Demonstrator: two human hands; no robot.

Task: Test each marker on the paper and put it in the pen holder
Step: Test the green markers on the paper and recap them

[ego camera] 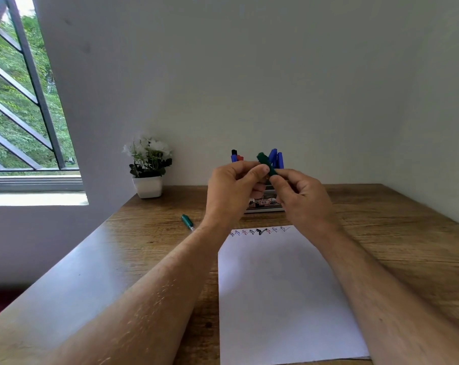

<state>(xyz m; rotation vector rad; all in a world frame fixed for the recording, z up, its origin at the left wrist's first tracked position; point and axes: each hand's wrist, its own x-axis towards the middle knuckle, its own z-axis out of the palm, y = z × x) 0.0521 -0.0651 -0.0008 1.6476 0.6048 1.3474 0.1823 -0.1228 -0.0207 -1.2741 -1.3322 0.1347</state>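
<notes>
Both hands are raised above the desk, holding a green marker [267, 164] between them. My left hand [233, 191] pinches it near the cap end with thumb and fingers, and my right hand [302, 198] grips its lower end. Behind the hands stands the pen holder [265, 205], mostly hidden, with blue, red and black markers [275, 158] sticking out of its top. The white paper [281, 293] lies on the desk below, with a row of small coloured scribbles [260, 231] along its far edge. Another green marker [187, 222] lies on the desk, left of the paper.
A white pot with white flowers [148, 167] stands at the back left of the wooden desk [397, 233]. The wall runs right behind the holder, and a barred window [25, 106] is at the left.
</notes>
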